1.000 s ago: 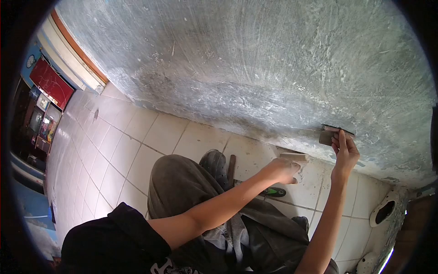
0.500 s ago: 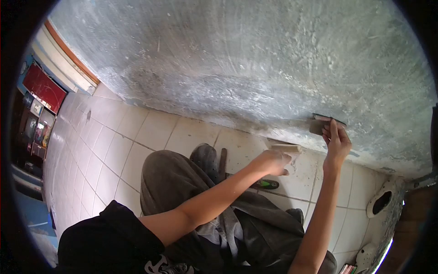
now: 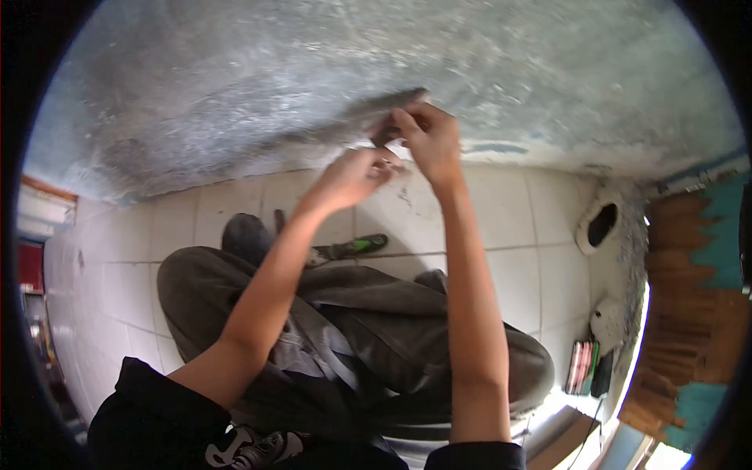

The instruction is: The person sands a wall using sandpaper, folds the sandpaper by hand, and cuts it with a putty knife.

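Observation:
My right hand (image 3: 435, 145) is closed in a pinch on a thin dark flat piece (image 3: 411, 98), held up against the lower part of the grey wall (image 3: 258, 94). Its exact kind is blurred. Just below and left of it is my left hand (image 3: 352, 180), fingers curled together close to the piece's lower end. Whatever those fingers hold is smeared and partly hidden. On the tiles beneath my forearms lies a tool with a green and black handle (image 3: 364, 244). A narrow dark bar (image 3: 280, 219) is beside my foot (image 3: 247, 235).
White floor tiles (image 3: 493, 207) meet the wall's base. At the right are a pale fixture with a dark hole (image 3: 599, 227), a patterned stack of items (image 3: 581, 366) and a worn wooden panel (image 3: 674, 305). My bent legs (image 3: 376, 321) fill the foreground.
The view has swung to the right. My left hand has risen from beside the pale block on the floor and come up close to my right hand, which still holds the flat piece.

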`<state>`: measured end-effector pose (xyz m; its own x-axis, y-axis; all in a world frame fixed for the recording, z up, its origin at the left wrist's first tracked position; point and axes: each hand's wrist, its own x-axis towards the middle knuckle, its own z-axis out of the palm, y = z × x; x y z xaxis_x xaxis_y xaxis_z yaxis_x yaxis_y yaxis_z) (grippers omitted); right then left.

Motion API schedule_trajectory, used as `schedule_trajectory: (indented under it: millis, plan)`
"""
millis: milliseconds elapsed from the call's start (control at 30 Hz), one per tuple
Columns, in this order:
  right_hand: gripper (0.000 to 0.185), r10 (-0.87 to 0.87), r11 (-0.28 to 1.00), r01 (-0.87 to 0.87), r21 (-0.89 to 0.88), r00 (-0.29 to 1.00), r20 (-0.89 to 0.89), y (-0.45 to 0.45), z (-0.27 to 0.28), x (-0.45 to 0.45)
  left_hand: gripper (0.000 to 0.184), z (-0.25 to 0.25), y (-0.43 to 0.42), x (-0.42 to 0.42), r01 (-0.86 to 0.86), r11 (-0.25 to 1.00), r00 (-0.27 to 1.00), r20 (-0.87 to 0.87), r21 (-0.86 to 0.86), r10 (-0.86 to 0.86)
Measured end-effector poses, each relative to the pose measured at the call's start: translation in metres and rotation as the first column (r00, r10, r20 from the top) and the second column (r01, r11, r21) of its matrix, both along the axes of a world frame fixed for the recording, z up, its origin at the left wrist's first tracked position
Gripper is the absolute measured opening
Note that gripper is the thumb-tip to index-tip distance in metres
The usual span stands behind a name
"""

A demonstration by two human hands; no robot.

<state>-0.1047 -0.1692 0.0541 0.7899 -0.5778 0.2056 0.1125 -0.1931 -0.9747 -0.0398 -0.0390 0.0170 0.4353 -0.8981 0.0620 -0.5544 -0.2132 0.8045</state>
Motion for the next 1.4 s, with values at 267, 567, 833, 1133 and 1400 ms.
schedule_trajectory:
  millis: [267,567,833,1133,1400]
  plan:
    - [0.024,0.118,0.983,-0.104,0.153,0.989,-0.09,-0.007,0.061,-0.033,0.052,0.037,-0.006,-0.02,0.069,0.997,0.833,-0.549,-0.025,-0.071]
    - [0.023,0.435,0.869,-0.315,0.381,0.854,-0.287,0.006,0.049,-0.105,0.051,0.044,-0.007,-0.036,-0.008,0.97,0.341,-0.912,-0.245,-0.227]
    - [0.025,0.146,0.989,-0.135,0.056,0.939,-0.311,0.012,0.016,-0.099,0.039,0.04,-0.005,-0.042,-0.048,0.989,0.503,-0.859,-0.141,-0.098]
    - [0.024,-0.021,0.989,-0.036,-0.146,0.927,-0.375,0.014,-0.002,-0.086,0.027,0.029,-0.005,-0.038,-0.231,0.973,0.652,-0.744,-0.015,0.143]
    - [0.018,-0.235,0.891,0.082,-0.447,0.925,-0.298,0.02,-0.029,-0.078,0.023,0.027,-0.003,-0.039,-0.251,0.968,0.78,-0.586,0.031,0.221]
